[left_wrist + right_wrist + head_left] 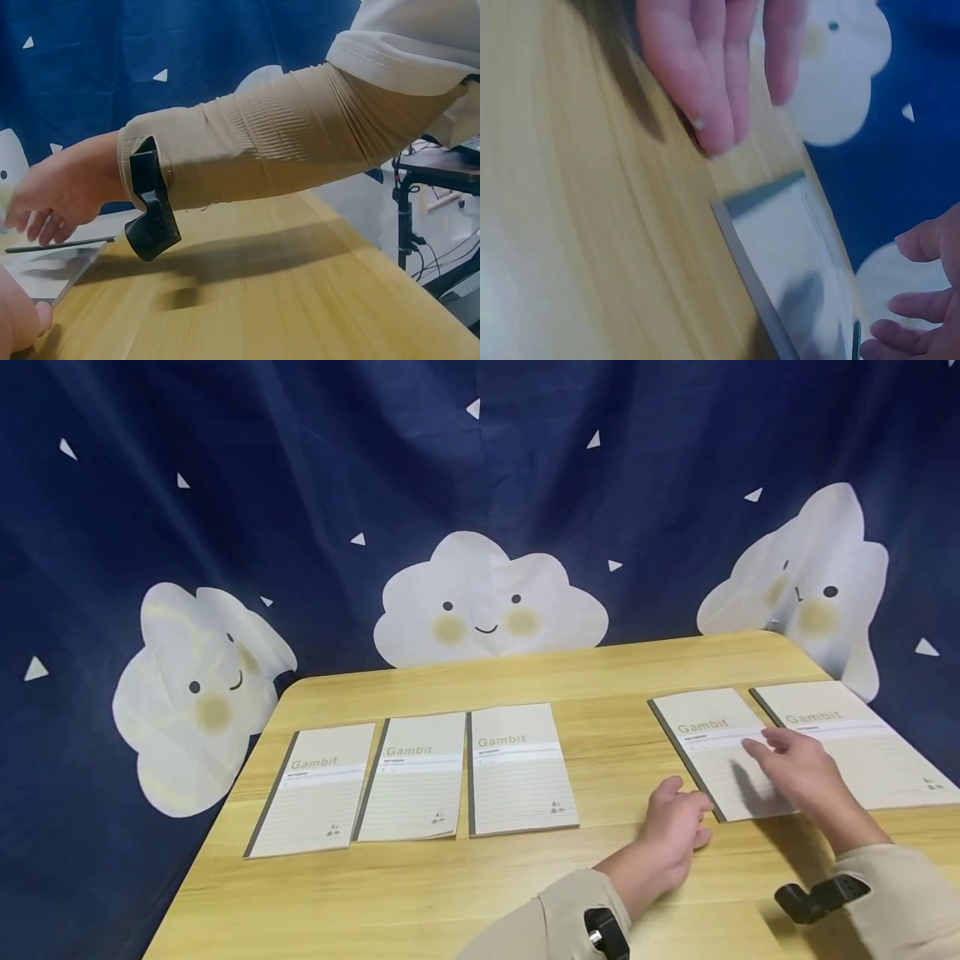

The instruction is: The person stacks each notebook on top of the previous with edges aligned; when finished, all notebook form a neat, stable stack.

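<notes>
Two pale Gambit notebooks lie side by side at the table's right. The nearer one, a dark-spined notebook (720,739), has my left hand (670,831) beside its lower left corner, fingers loosely bent and holding nothing. Over that notebook's right part hovers my right hand (806,772), fingers spread a little and casting a shadow on the cover. To its right, the other notebook (862,752) is partly hidden by this hand. In the right wrist view, the left hand's fingers (716,112) point down near the notebook's spine corner (769,195), while the right hand (922,300) stays apart from the cover.
Three more Gambit notebooks form a row on the left: a left one (315,793), a middle one (412,777) and a right one (517,772). All lie on a wooden table (420,902). A dark blue curtain (300,468) with clouds hangs behind.
</notes>
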Demonstrator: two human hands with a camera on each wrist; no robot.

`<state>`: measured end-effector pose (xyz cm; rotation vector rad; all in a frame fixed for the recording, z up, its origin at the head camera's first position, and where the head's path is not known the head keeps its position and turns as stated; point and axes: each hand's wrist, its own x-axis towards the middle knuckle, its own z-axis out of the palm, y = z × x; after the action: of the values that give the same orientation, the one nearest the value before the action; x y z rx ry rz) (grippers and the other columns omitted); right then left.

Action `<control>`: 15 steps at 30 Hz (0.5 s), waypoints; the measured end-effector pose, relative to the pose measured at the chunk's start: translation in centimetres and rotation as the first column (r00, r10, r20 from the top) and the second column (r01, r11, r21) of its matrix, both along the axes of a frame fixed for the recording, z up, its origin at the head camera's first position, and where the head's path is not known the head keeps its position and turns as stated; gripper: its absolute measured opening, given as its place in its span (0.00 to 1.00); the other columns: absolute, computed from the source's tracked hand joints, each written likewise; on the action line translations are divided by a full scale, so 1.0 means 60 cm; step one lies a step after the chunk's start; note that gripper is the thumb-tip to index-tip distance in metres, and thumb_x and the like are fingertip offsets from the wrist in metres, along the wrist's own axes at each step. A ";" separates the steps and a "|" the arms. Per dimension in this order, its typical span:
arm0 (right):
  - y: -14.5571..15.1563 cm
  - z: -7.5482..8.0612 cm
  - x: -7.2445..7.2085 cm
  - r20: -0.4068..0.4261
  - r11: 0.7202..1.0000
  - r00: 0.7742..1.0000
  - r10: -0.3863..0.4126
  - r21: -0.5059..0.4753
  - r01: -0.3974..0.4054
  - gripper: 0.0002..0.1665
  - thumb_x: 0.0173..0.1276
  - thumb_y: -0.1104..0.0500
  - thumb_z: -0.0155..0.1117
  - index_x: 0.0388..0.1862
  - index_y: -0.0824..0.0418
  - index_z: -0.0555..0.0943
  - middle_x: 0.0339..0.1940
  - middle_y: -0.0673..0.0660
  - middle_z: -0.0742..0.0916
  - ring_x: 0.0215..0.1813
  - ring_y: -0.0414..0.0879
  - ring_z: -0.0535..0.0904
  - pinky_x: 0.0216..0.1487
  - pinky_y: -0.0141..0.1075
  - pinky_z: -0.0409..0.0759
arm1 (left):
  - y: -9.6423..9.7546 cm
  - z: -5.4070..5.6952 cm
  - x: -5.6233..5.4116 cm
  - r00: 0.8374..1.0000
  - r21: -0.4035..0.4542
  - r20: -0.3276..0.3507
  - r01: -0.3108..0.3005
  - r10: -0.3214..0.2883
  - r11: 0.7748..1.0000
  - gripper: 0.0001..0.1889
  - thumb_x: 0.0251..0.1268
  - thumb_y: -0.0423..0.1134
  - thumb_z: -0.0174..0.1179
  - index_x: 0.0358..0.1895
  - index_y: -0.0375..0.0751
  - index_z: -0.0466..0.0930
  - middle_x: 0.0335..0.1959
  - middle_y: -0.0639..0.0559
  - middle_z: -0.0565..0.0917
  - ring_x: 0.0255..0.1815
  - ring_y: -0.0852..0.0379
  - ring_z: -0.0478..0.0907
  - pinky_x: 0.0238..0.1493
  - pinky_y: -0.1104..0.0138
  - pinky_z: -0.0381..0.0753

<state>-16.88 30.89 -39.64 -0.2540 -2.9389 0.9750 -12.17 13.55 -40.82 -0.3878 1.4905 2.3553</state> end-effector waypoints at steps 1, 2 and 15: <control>0.006 -0.002 0.002 0.009 1.000 1.000 -0.011 0.003 0.011 0.41 0.72 0.43 0.45 0.61 0.82 0.62 0.57 0.83 0.69 0.55 0.76 0.67 0.50 0.61 0.69 | 0.002 -0.001 0.000 1.000 0.001 0.003 0.000 0.000 1.000 0.33 0.44 0.23 0.52 0.63 0.32 0.64 0.52 0.36 0.71 0.51 0.43 0.70 0.53 0.42 0.72; 0.012 -0.003 0.003 0.020 1.000 1.000 -0.020 -0.005 0.020 0.42 0.72 0.43 0.45 0.61 0.83 0.61 0.57 0.83 0.69 0.56 0.76 0.66 0.50 0.61 0.69 | 0.003 -0.001 0.000 1.000 0.004 0.006 -0.002 0.002 1.000 0.33 0.44 0.23 0.52 0.63 0.32 0.64 0.52 0.36 0.70 0.51 0.43 0.70 0.54 0.41 0.71; 0.060 -0.001 0.008 0.164 0.999 0.986 -0.017 -0.048 0.026 0.47 0.72 0.39 0.41 0.61 0.85 0.58 0.58 0.85 0.64 0.55 0.77 0.64 0.50 0.62 0.69 | 0.011 0.007 0.004 1.000 -0.002 0.006 0.026 -0.026 1.000 0.33 0.45 0.24 0.52 0.62 0.33 0.65 0.51 0.34 0.71 0.58 0.36 0.69 0.54 0.38 0.70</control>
<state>-16.37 34.48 -39.69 -0.3849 -3.0530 1.0759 -11.96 14.23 -40.40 -0.3733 1.4862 2.3303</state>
